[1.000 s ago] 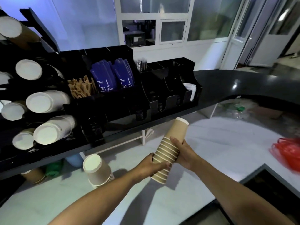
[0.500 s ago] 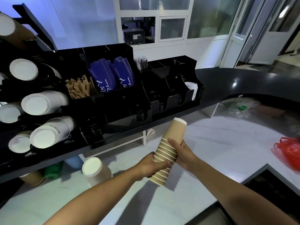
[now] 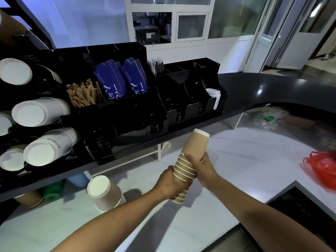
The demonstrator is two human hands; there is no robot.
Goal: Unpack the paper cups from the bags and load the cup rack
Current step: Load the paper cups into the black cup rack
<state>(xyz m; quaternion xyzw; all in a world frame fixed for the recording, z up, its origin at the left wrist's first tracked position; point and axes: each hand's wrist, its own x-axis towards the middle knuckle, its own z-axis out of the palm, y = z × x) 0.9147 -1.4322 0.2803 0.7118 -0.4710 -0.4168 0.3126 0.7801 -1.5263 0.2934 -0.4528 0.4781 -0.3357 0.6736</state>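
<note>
Item: nested stack of brown paper cups (image 3: 189, 168), white-rimmed, at centre, tilted toward 1 o'clock.
Grip: left hand (image 3: 172, 182) fingers wrapped round lower cups; right hand (image 3: 201, 166) fingers clamped mid-stack.
Risks: stack parts, lower cups drop; squeeze dents walls.
Black cup rack (image 3: 36, 40), 9 o'clock, well apart.

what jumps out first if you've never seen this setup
The brown cup stack, gripped tilted by the left hand and right hand above the white counter at centre. At far left, white cup stacks lie on their sides in the black cup rack; a red bag sits on the counter at right.
</note>
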